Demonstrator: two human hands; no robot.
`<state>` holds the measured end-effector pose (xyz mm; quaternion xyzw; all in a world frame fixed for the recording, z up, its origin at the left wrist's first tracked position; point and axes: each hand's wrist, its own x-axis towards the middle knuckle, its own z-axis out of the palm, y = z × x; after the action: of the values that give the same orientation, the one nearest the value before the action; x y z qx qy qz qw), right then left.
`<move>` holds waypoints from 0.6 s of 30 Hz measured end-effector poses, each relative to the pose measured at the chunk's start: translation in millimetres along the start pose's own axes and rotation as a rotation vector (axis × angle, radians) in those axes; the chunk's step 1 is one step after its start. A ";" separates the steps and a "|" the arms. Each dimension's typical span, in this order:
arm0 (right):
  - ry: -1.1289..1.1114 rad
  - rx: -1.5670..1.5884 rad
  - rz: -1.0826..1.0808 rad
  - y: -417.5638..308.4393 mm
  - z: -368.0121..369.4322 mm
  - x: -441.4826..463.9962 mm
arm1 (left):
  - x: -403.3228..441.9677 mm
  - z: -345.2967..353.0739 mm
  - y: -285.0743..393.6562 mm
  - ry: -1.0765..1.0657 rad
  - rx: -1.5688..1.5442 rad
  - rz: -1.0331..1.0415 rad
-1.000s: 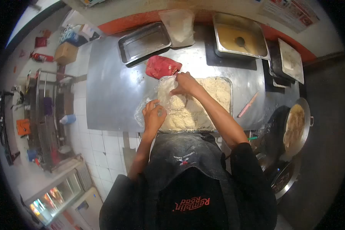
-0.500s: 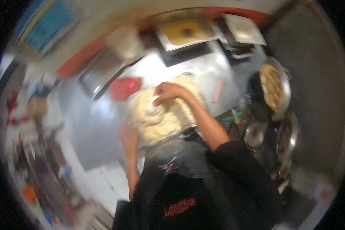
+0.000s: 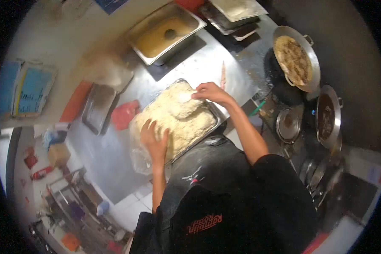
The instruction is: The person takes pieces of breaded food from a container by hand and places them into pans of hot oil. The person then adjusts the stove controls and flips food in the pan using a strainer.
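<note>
A metal tray (image 3: 193,145) on the steel table is filled with pale, crumbly flour (image 3: 178,136). My right hand (image 3: 211,92) pinches the whitish end of a floury, flat coated piece (image 3: 184,111) over the tray's far right part. What lies under the coating cannot be made out. On the tray's left side, my left hand (image 3: 154,142) has its fingers spread, with the tips over the flour and nothing held. Clear plastic (image 3: 140,160) sticks out beside my left wrist. A red cloth-like item (image 3: 125,114) lies left of the tray.
A deep steel pan of yellowish liquid (image 3: 169,40) stands at the back of the table (image 3: 110,169). To the right are a wok with frothing food (image 3: 293,59), a second wok of dark oil (image 3: 327,116) and a round lidded pot (image 3: 288,126). An empty metal tray (image 3: 98,106) sits at left.
My left hand has moved from the tray's near left edge up over the flour. My right hand has shifted right with the coated piece. The camera view has turned.
</note>
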<state>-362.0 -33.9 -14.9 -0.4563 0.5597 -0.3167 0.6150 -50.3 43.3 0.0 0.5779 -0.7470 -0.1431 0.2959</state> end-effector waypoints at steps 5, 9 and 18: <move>-0.008 0.110 0.020 12.0 0.7 -11.0 | 21.4 38.0 40.4 -0.118 -0.109 -0.090; -0.029 0.103 0.106 12.7 22.0 -16.8 | 19.7 34.8 42.8 -0.148 -0.006 -0.112; 0.055 -0.207 -0.082 -5.9 70.7 -23.7 | 27.6 28.8 18.5 -0.072 -0.027 -0.074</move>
<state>-296.2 -0.2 -3.0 -0.5308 0.5869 -0.2944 0.5358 -86.5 18.9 -4.7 0.5956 -0.7332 -0.1850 0.2711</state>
